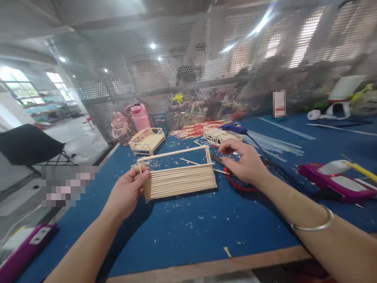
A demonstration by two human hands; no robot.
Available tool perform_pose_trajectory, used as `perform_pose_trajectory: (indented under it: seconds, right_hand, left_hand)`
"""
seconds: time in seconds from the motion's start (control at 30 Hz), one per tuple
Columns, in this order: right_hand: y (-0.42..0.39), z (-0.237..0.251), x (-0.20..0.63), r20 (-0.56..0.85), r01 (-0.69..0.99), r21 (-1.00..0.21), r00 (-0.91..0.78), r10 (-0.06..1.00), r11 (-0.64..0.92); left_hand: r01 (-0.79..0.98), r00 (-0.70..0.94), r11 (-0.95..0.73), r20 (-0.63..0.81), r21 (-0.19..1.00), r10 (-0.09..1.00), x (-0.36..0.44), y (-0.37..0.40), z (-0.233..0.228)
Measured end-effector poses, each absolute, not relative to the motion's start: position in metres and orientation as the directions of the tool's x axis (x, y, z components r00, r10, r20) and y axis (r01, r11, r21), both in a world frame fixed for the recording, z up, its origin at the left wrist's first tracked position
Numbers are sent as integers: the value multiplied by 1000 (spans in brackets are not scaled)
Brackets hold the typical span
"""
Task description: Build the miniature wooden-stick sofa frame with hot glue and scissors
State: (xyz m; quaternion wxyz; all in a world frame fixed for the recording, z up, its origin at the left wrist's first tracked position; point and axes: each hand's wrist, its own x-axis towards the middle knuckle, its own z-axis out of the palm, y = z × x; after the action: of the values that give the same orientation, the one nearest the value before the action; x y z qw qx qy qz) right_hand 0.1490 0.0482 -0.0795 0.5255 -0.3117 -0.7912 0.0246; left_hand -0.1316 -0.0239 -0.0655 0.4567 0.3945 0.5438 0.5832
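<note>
A small frame built of thin wooden sticks [181, 181] stands tilted on the table, its lower part a panel of sticks laid side by side and its upper part an open rail. My left hand [129, 190] pinches its left end between thumb and fingers. Off the frame's right end hovers my right hand [243, 161], fingers curved and apart, with no object plainly in them. Below and behind it lie red-handled scissors [235, 185], partly hidden by the hand. A loose stick [190, 161] lies behind the rail.
Behind are two more stick models [149, 141] [219, 136], red-tipped sticks [194, 129], a blue glue gun [234, 128] with its cord, and clear glue sticks [273, 143]. Purple power strips [332, 182] [32, 247] sit at both sides. Pink bottles [138, 118] stand by a perforated screen [153, 78].
</note>
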Motion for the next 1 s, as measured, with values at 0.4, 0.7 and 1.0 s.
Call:
perform_pose_trajectory:
  seconds: [0.4,0.7,1.0]
  right_hand:
    - [50,-81,145,773,443,-251,-443,453,861]
    - [52,-83,139,742,487,-472,-230,629,735]
    - [58,-75,142,603,398,-741,41,797,541]
  left_hand:
    - [-109,-284,3,-34,994,958,-130,-21,-63]
    - [-133,-391,51,-99,990,915,-131,-11,-66]
    - [314,-518,76,104,946,849,-151,-4,-80]
